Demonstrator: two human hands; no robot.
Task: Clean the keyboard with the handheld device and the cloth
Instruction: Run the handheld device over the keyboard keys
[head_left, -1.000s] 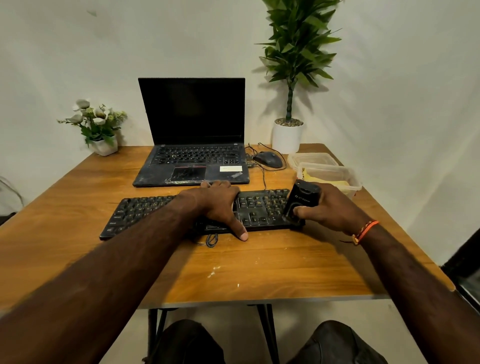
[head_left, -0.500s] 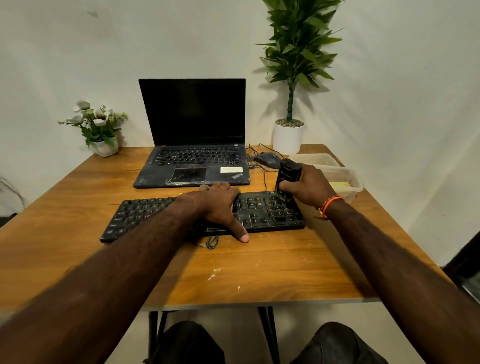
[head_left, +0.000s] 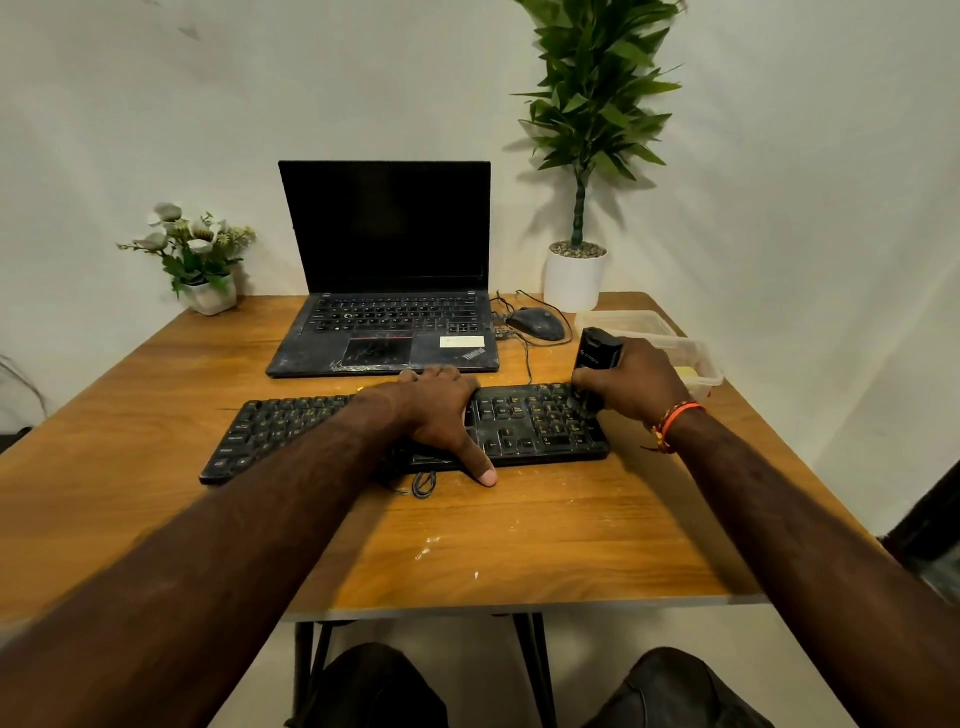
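The keyboard (head_left: 405, 431) lies flat on the surface (head_left: 519, 545), in front of the laptop (head_left: 384, 291). The right hand (head_left: 636, 384) grips the handheld device (head_left: 597, 358) upright, its tip on the keyboard's far right corner. The left hand (head_left: 441, 410) presses flat, fingers spread, on the keyboard's middle. Judging by the dusty keys, cleaning is early; most keys and the cloth wipe remain. No cloth is clearly visible.

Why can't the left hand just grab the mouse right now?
It probably could. The left hand lies flat on the keyboard, holding nothing, and the mouse sits just beyond, right of the laptop, with only its cable nearby.
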